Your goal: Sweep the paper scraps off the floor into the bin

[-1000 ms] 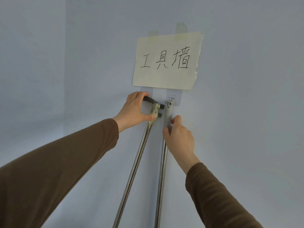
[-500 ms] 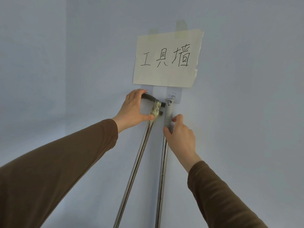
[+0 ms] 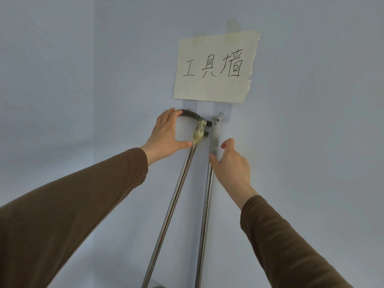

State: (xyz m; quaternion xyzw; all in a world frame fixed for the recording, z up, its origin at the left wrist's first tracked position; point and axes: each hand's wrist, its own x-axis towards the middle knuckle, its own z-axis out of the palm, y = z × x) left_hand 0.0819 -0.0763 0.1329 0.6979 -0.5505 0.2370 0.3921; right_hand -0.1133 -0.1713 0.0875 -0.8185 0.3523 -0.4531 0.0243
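Observation:
Two long metal poles hang side by side from small hooks (image 3: 221, 111) on a pale blue wall. The left pole (image 3: 176, 194) slants and ends in a black curved loop (image 3: 192, 114) bound on with clear tape. My left hand (image 3: 166, 136) has its fingers curled over that loop and its thumb against the taped pole. The right pole (image 3: 205, 215) hangs straight, with a grey handle (image 3: 215, 134) on its hook. My right hand (image 3: 230, 167) grips this handle between thumb and fingers. The poles' lower ends, the floor, the scraps and the bin are out of view.
A paper sign (image 3: 214, 67) with handwritten characters is taped to the wall just above the hooks. A wall corner (image 3: 91, 80) runs down the left side. A small grey shape (image 3: 158, 286) shows at the bottom edge between the poles.
Only the view has shifted slightly. Both hands keep the same hold on the two poles.

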